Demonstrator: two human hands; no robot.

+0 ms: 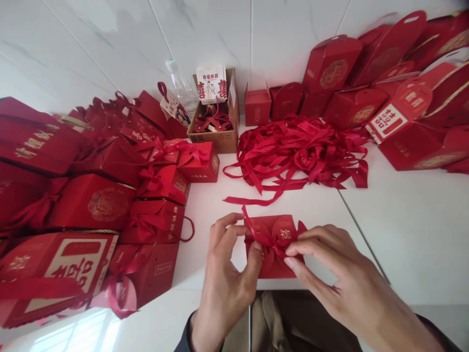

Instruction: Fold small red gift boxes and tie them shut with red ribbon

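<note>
A small red gift box [274, 266] sits at the near edge of the white table [410, 230], right in front of me. A red ribbon [271, 240] crosses its top, with one end trailing up and left. My left hand [225, 274] pinches the ribbon at the box's left side. From the right, my right hand [330, 274] pinches the ribbon near the middle of the box. Both hands have thumb and forefinger pressed together on the ribbon.
A heap of loose red ribbons [304, 151] lies behind the box. Ribbon-tied red boxes [161, 195] are stacked at the left, untied red boxes [366, 93] at the back right. A cardboard carton [220, 139] with cards and a clear bottle [181, 85] stand by the wall.
</note>
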